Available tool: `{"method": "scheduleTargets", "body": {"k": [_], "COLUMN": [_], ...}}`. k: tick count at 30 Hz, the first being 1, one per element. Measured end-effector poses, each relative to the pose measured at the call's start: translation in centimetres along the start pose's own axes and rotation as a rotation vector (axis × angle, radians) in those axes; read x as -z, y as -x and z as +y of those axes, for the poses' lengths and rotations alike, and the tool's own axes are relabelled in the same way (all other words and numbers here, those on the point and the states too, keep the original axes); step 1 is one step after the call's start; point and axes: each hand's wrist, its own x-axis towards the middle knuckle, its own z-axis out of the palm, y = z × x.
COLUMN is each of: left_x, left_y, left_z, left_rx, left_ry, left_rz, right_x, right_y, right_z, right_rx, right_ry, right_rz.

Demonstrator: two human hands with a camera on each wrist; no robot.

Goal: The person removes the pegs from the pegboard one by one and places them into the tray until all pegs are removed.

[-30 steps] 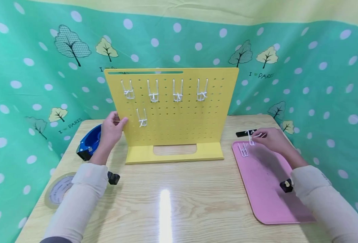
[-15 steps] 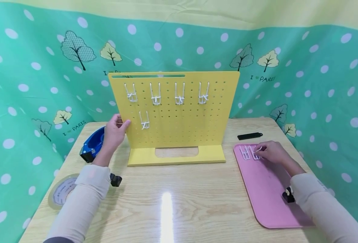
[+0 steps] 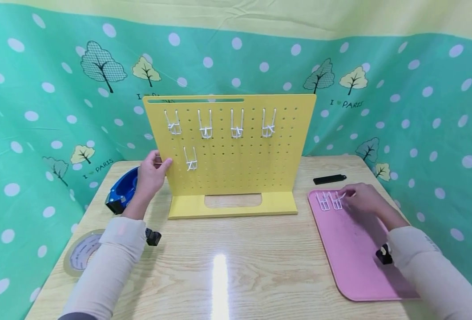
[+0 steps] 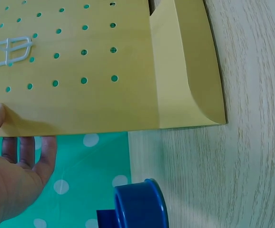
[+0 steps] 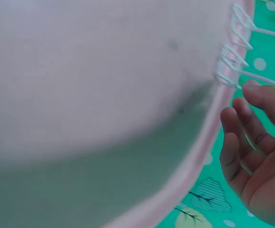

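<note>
My left hand [image 3: 151, 175] grips the left edge of a yellow pegboard [image 3: 236, 178], thumb on the front and fingers behind it, as the left wrist view also shows. Several white wire hooks hang on the board in an upper row, and one more hook [image 3: 191, 165] hangs lower left. At the far left corner of a pink tray [image 3: 352, 262] lie two more wire hooks, side by side: a left one [image 3: 324, 207] and a right one [image 3: 337, 206]. My right hand [image 3: 364, 198] is beside the right one; in the right wrist view its thumb and fingers are apart, pinching nothing.
A black bar-shaped piece [image 3: 329, 179] lies behind the tray. Left of the board stands a blue tape dispenser [image 3: 121, 189], with a roll of clear tape [image 3: 81, 253] nearer on the wooden table [image 3: 260, 258]. A green dotted curtain [image 3: 236, 58] closes off the back.
My right hand has lowered a wire hook onto the tray beside the other one and let go of it, drawing slightly back. The left hand keeps its grip on the pegboard.
</note>
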Motion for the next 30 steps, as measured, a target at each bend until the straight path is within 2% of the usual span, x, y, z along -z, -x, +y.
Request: {"method": "scheduleTargets", "body": {"k": [6,13,17,25,30], "left_x": [0.3,0.2,0.1,0.0,0.0], "left_y": [0.1,-0.3,-0.3,-0.2,-0.2], "left_z": [0.0,-0.1,-0.1,-0.2,-0.2], "left_rx": [0.013,-0.008,-0.001,-0.009,-0.006], "left_ry": [-0.005,-0.004,-0.008,-0.008,-0.005], "left_rz": [0.002,0.001,0.001,0.001,-0.002], "right_x": [2.4,2.9,2.3,-0.5,-2.5], "right_y": [0.0,-1.1,-2.0,-3.8,-4.9], "right_z": [-2.2,-7.3,-11.0,-18.6,-23.6], "right_rx": [0.059,0.129,0.177,0.353,0.461], "right_ry": [-0.005,-0.027,-0.057,-0.107,-0.083], "right_rz": [0.084,0.174,0.182,0.22,0.304]}}
